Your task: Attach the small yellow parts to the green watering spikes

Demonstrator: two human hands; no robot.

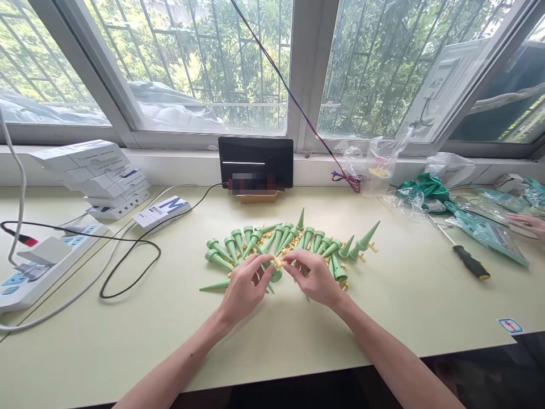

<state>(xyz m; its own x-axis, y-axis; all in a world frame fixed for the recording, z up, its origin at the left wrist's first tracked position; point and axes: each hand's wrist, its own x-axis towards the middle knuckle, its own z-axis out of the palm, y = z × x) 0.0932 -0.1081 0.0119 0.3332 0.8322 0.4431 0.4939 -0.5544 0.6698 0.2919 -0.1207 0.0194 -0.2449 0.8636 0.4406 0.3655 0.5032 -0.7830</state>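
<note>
My left hand and my right hand meet in front of a pile of green plastic watering spikes. Between their fingertips is a small yellow plastic valve, pinched from both sides. A green round part shows just below the valve; whether it is joined to it I cannot tell. The spikes lie fanned out in an arc, mostly with their ribbed caps outward, and more yellow valves stick out among them. One spike lies flat left of my left hand, its tip pointing left.
A tablet leans at the window. At left are stacked white boxes, a power strip and loose cables. A screwdriver and plastic bags lie at right, where another person's hand shows.
</note>
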